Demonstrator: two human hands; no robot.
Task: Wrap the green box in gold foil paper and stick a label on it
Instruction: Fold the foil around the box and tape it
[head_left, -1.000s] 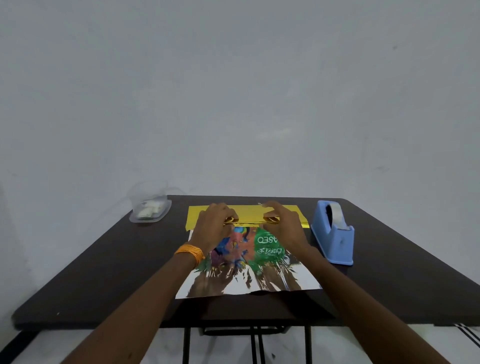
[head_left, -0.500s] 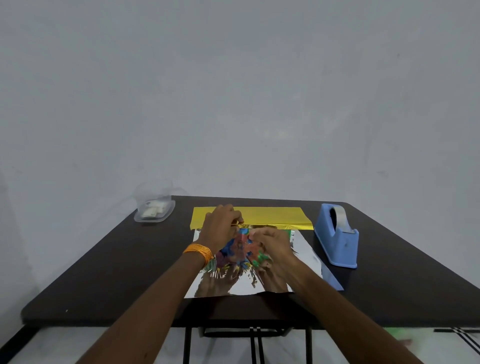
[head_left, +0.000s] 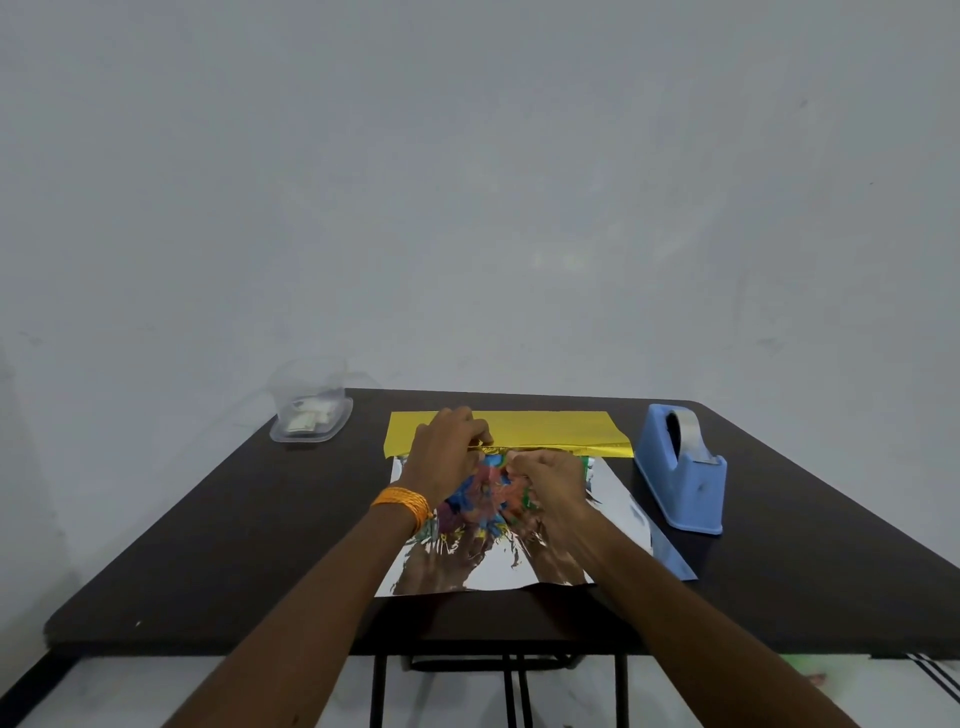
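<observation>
The green box (head_left: 485, 483) sits at the centre of the dark counter (head_left: 208, 545), on top of the gold foil paper (head_left: 545, 428) and largely covered by both hands. The part of its top face that shows carries a busy print in blue, red, pink and orange, and plain green shows at its right edge. The foil sheet lies flat beneath it. The near portion is mirror-silver side up, creased, and reflects the box's colours and the forearms. The far portion shows its gold face as a strip running across the counter behind the box, with a raised fold line along the strip's near edge. The left hand (head_left: 449, 457) is over the box's far left part, with its fingers curled. Its grip is a narrow pinch on the gold fold line. An orange thread bracelet (head_left: 402, 501) is on that wrist. The right hand (head_left: 550, 475) is just beside the left, over the box's right part, its fingers curled in toward the same fold. Whether its grip holds the foil or anything else cannot be told from this view. A blue tape dispenser (head_left: 680, 467) with a roll of clear tape (head_left: 687, 431) stands on the counter to the right of the sheet, near its edge. A clear plastic container (head_left: 311, 415) with small pale items inside stands at the far left, well apart from the foil.
</observation>
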